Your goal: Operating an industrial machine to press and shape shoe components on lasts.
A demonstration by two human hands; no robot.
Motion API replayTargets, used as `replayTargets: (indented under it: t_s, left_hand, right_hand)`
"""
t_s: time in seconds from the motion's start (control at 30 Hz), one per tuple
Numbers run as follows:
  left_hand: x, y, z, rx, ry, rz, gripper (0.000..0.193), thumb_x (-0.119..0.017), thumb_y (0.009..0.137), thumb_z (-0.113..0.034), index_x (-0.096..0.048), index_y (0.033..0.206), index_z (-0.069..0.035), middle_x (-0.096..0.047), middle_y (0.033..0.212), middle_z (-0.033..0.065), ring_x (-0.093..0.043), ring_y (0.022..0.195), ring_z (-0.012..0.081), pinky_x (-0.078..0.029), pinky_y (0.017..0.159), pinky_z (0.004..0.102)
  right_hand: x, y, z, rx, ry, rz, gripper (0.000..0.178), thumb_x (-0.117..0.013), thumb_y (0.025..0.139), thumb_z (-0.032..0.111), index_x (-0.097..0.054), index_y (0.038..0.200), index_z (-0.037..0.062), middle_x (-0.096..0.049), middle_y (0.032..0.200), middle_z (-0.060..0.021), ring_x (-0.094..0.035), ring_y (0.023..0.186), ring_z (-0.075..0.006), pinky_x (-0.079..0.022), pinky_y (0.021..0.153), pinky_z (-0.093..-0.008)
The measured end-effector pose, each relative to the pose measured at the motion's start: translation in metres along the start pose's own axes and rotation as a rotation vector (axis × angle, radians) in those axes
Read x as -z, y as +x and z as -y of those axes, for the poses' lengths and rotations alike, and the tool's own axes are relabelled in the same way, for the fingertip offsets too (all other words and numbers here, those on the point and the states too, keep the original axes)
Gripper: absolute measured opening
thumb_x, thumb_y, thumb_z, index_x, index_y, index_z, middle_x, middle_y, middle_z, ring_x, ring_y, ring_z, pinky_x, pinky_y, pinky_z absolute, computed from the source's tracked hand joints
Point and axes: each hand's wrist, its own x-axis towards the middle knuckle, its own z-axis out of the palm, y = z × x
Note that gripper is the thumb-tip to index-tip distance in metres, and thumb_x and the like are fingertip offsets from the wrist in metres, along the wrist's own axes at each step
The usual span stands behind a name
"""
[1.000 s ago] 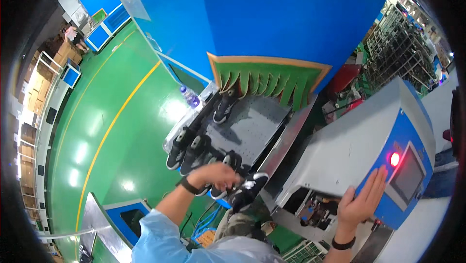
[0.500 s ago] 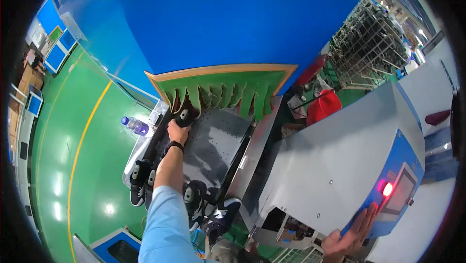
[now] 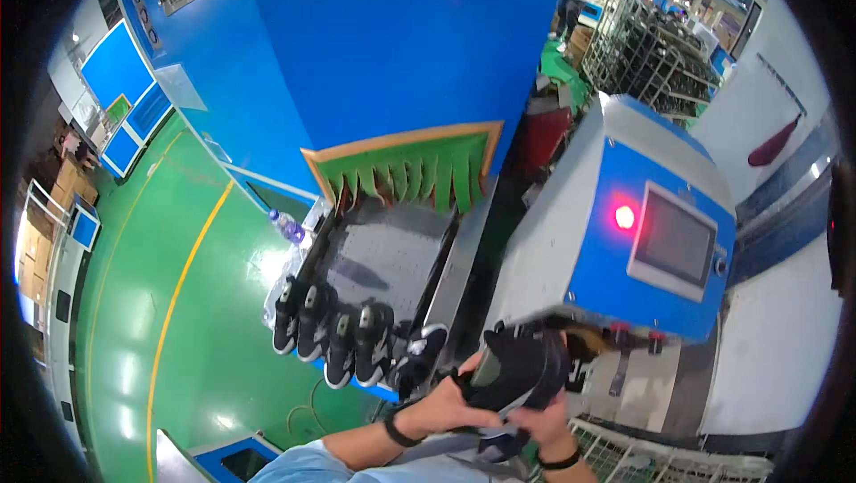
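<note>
My left hand and my right hand are both closed round a black shoe with a grey lower edge. It is held tilted, just below the front of the grey and blue machine, partly hidden by my fingers. To the left, several black shoes with pale soles stand in a row at the near end of the perforated metal bed. Another black shoe lies at the row's right end, close to my left hand.
A green strip curtain hangs in the blue cabinet's opening over the bed. A purple-tinted bottle stands by the bed's left edge. The machine carries a screen and a lit red lamp. A wire rack is at lower right.
My left hand has come back from a shoe near the curtain; my right hand has left the machine's panel. Both now hold a shoe in front of me. The view has swung right.
</note>
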Motion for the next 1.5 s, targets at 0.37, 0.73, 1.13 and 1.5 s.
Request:
replayTargets:
  t_s: [0.37,0.73,1.13,1.5]
  left_hand:
    - [-0.079,-0.017,0.098,0.661,0.198,0.234,0.020,-0.075,0.093,-0.019,-0.073,0.090,0.001,-0.065,0.076,-0.0011,-0.054,0.073,0.0050,-0.044,0.064,0.0258]
    - [-0.094,0.002,0.124,0.768,0.278,-0.021,0.026,-0.066,0.098,-0.027,-0.067,0.085,-0.005,-0.054,0.066,-0.0025,-0.046,0.057,0.0075,-0.036,0.053,0.0266]
    - [-0.053,0.022,0.197,0.804,-0.257,-0.342,0.030,-0.065,0.098,-0.017,-0.059,0.070,-0.010,-0.055,0.065,0.0000,-0.047,0.049,0.0114,-0.032,0.044,0.0288]
    - [-0.023,0.035,0.202,0.830,-0.153,-0.292,0.018,-0.065,0.097,-0.024,-0.067,0.095,-0.006,-0.061,0.074,0.0029,-0.057,0.064,0.0143,-0.045,0.057,0.0312]
  right_hand:
    - [0.121,-0.130,-0.029,-0.705,0.659,-0.295,0.038,-0.060,0.094,0.032,-0.065,0.110,-0.0014,-0.073,0.094,-0.0152,-0.071,0.080,-0.0288,-0.060,0.073,-0.0408]
    - [0.170,-0.077,-0.007,-0.204,-0.432,-0.482,0.087,-0.075,0.078,0.003,-0.037,0.156,0.0068,-0.066,0.118,-0.0066,-0.063,0.094,-0.0128,-0.052,0.085,-0.0296]
    - [0.133,-0.009,-0.040,-0.415,-1.527,-0.363,0.086,-0.066,0.086,0.031,-0.023,0.160,0.0240,-0.056,0.116,-0.0385,-0.065,0.089,-0.0526,-0.055,0.074,-0.0534]
    - [0.133,-0.011,-0.065,-0.188,-1.582,-0.491,0.087,-0.065,0.088,0.027,-0.020,0.161,0.0167,-0.048,0.125,-0.0417,-0.060,0.096,-0.0567,-0.052,0.080,-0.0562]
